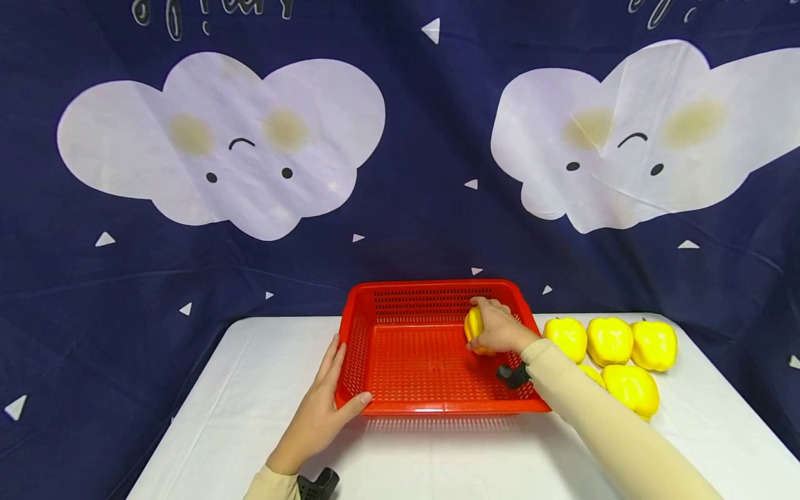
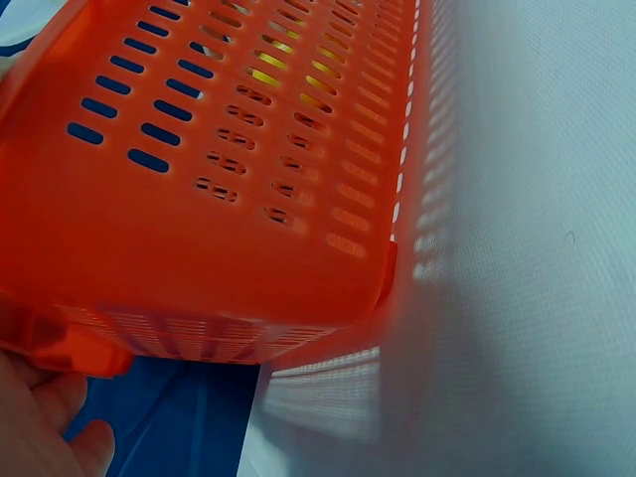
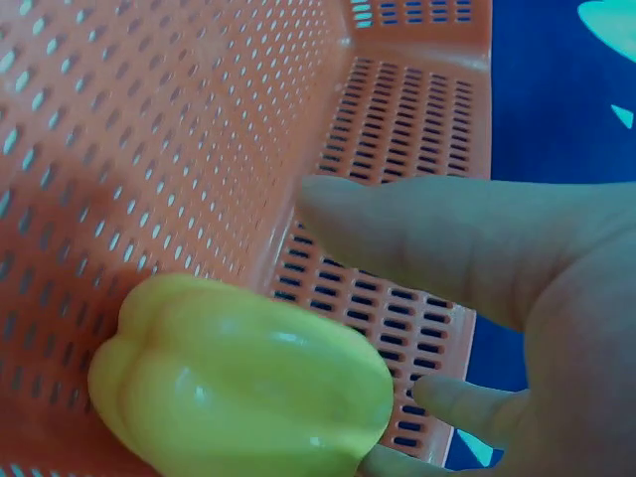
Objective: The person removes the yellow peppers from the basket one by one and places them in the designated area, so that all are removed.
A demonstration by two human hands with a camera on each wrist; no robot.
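Observation:
A red perforated plastic basket (image 1: 437, 406) stands on the white table. My left hand (image 1: 319, 413) holds its near left corner, the thumb on the front rim and the fingers along the left side. In the left wrist view, fingertips (image 2: 91, 447) show beside the rim. My right hand (image 1: 500, 330) reaches inside the basket at its right end, around a yellow bell pepper (image 1: 473, 326). Seen from the right wrist, the pepper (image 3: 248, 383) lies on its side and the thumb (image 3: 397, 224) stands apart from it. Some right fingertips are hidden behind the pepper.
Several more yellow bell peppers (image 1: 610, 340) sit on the table right of the basket, partly hidden by my right sleeve (image 1: 600, 410). A dark blue cloth (image 1: 431, 208) with white clouds hangs behind the table (image 1: 250, 361).

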